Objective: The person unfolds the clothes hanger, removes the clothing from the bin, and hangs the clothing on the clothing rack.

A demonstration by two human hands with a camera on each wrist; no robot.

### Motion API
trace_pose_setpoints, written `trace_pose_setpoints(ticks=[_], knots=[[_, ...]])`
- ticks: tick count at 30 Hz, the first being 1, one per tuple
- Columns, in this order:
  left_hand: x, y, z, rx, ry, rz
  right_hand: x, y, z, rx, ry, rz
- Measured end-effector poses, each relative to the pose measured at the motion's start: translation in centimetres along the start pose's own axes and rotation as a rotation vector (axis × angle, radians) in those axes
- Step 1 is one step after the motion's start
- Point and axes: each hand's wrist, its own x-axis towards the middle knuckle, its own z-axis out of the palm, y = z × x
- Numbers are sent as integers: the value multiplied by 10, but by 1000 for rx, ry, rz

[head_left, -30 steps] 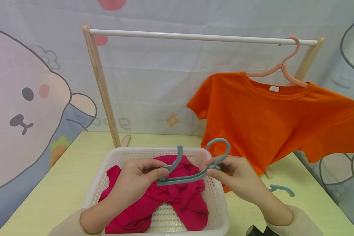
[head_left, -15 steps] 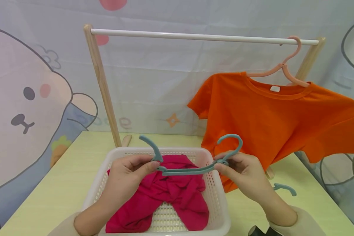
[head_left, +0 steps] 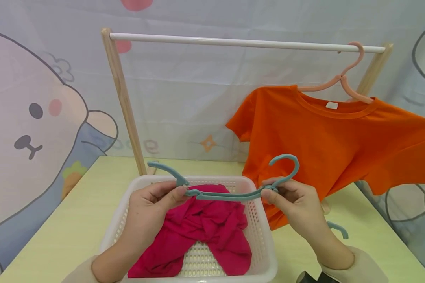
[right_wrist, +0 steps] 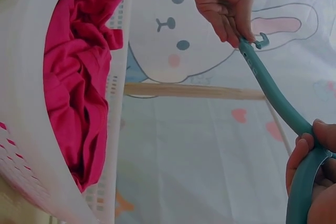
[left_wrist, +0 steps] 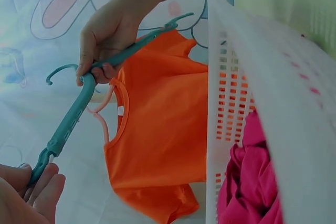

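Observation:
A teal folding clothes hanger (head_left: pixel 230 196) is held up over the near basket. My left hand (head_left: pixel 145 214) pinches its left arm at a joint near the end, thumb on top, and the curved end piece juts up and left beyond the fingers. At the centre joint, just under the hook, my right hand (head_left: pixel 301 208) grips it. The other hanger arm (left_wrist: pixel 134 48) runs out past the right hand in the left wrist view. A crumpled magenta garment (head_left: pixel 205 232) lies in the white basket (head_left: pixel 109 236) beneath.
Behind stands a rack with a white rail (head_left: pixel 233 41) and wooden legs. An orange T-shirt (head_left: pixel 333 145) hangs at its right on a pink hanger (head_left: pixel 355 94). Everything stands on a pale yellow table (head_left: pixel 56 220) before a cartoon-printed cloth (head_left: pixel 184 98).
The hanger's left end piece has swung from upright to pointing left. Both hands have risen slightly and spread apart, with the left moving left and the right moving right.

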Motion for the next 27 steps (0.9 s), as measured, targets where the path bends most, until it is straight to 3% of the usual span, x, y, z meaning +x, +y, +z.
trace_pose_setpoints(ticks=[6,16,21,27], knots=[[-1,-6,4,-166,9,40,1,1,1,52,36,75],[-1,-8,11,-318,81,-52,1,2,6,42,92,131],[0,-9,13,-431,63,-47,2,2,11,97,138,176],[1,-7,17,-501,77,-90,2,6,15,209,184,193]])
